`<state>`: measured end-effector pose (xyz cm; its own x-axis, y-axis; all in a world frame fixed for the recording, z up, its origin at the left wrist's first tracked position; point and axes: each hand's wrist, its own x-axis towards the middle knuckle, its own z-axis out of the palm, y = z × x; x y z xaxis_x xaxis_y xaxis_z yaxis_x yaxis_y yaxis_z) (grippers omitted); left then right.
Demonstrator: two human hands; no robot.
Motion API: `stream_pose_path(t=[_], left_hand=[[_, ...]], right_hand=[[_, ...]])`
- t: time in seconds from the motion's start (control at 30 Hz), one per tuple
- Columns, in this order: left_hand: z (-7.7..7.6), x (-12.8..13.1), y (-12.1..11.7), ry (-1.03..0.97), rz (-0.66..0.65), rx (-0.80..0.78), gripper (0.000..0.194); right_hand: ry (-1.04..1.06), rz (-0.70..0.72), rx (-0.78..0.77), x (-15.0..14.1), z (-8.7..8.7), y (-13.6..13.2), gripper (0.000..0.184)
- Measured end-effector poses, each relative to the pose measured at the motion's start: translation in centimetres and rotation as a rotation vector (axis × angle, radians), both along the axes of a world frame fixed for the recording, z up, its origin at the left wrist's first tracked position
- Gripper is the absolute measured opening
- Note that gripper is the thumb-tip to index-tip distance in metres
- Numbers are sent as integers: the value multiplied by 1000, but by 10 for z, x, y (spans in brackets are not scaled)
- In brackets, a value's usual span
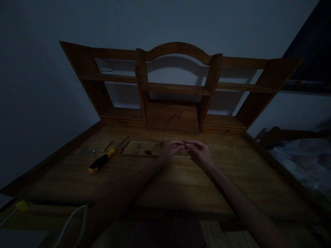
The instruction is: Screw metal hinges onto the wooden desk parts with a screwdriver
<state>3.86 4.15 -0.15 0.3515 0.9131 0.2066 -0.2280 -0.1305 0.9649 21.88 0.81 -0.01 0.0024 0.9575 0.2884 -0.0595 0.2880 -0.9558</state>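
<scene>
My left hand (171, 148) and my right hand (201, 150) meet over a long thin wooden board (131, 148) lying on the desk. Pinched between their fingertips is a small metal piece (186, 146), too dark and small to name exactly. Both hands are closed around it. On the board, left of my left hand, a dark patch (148, 152) shows. Farther left lies a yellow and black screwdriver (102, 161), its shaft pointing away to the right. Beyond it are several small metal screws or bolts (89, 152).
The wooden desk (165, 186) has raised side edges. Along its back stands a shelf unit (173, 89) with small drawers. A white cable (84, 217) hangs at the front left near my left arm. Pale cloth (302, 162) lies beyond the right edge. The room is dim.
</scene>
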Motion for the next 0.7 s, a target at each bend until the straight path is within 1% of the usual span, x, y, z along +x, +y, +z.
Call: stream_pose_path(t=[0.17, 0.27, 0.4, 0.5, 0.6, 0.7], left_hand=[[7, -2, -3, 24, 18, 33, 39], [9, -1, -5, 50, 42, 60, 35], [4, 3, -3, 18, 92, 68, 36], [-2, 5, 1, -27, 103, 37, 41], [-4, 6, 3, -57, 49, -18, 46], [-3, 5, 4, -51, -22, -39, 48]], right_hand=[[30, 14, -25, 0, -2, 2, 28], [41, -5, -34, 3, -3, 5, 27], [33, -29, -48, 6, -7, 9, 29], [39, -24, -64, 6, -11, 10, 32], [62, -30, -82, 4, -10, 11, 36], [89, -55, -104, 6, -6, 12, 38]])
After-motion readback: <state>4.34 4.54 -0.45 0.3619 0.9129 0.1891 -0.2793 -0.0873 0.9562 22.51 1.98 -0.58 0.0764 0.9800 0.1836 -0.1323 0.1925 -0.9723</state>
